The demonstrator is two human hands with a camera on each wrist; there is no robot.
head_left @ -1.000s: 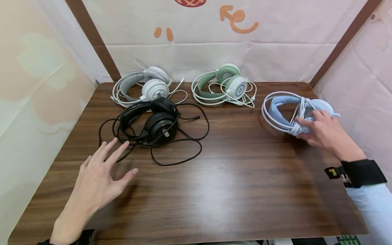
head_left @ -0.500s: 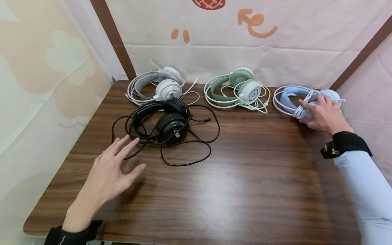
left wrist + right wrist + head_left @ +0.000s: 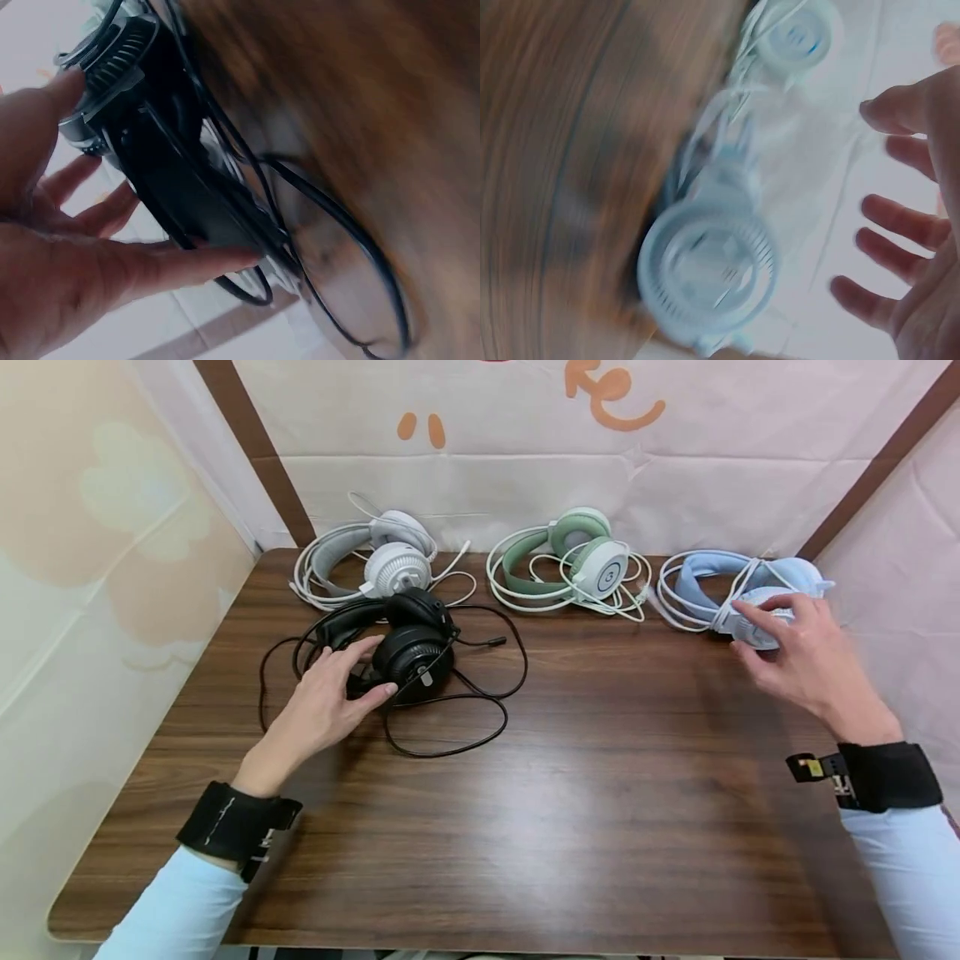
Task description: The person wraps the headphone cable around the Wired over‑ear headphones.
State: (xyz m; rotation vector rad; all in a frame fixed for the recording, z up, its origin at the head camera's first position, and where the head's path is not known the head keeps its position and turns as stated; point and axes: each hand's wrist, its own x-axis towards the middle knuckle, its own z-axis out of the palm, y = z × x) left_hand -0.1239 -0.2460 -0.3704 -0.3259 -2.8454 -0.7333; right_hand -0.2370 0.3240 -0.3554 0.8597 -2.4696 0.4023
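A black headset [image 3: 412, 664] with a boom microphone lies on the left half of the table. My left hand [image 3: 318, 702] is at its headband side, thumb beside the near ear cup and fingers reaching over; in the left wrist view the fingers are extended around it, not closed. Light blue headphones [image 3: 697, 581] with a bundled cable lie at the back right. Over their near ear cup is my right hand [image 3: 813, 664]; the right wrist view shows its fingers [image 3: 896, 217] spread and apart from the ear cup [image 3: 709, 274].
White-grey headphones [image 3: 397, 572] lie at the back left, right behind the black headset. Green and white headphones [image 3: 603, 568] are at the back middle. The black cable [image 3: 450, 753] loops toward the table's [image 3: 525, 843] middle. Fabric walls [image 3: 495, 485] bound the back and sides.
My right hand pushed the blue headphones back into line with the other back ones, then let go and drew slightly away. My left hand moved forward and right to the black headset.
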